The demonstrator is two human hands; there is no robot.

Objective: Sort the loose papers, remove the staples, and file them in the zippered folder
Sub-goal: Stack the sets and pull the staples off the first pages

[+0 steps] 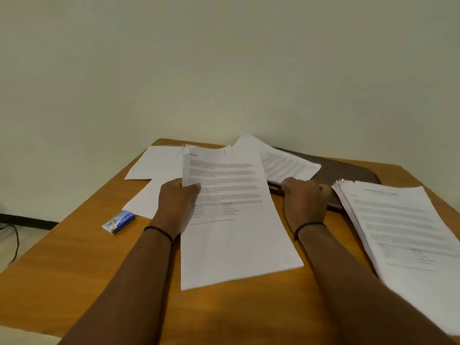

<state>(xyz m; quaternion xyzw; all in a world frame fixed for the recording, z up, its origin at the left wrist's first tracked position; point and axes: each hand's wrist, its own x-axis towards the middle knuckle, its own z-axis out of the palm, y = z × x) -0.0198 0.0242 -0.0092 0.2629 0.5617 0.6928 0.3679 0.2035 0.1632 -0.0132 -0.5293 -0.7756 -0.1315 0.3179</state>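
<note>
My left hand [175, 204] pinches the left edge of a printed set of papers [231, 220] and holds it tilted above the wooden table [74, 257]. My right hand [305, 201] lies with curled fingers on the near edge of the dark brown zippered folder [348, 173] at the back right. Whether it grips the folder is unclear. A printed sheet [286, 163] lies on the folder's left part. A thick stack of printed papers [408, 237] sits at the right edge. Loose white sheets [156, 163] lie at the back left.
A small blue and white box [119, 222] lies on the table left of my left wrist. The table stands against a pale wall. A dark cable [15, 242] hangs on the floor at the far left.
</note>
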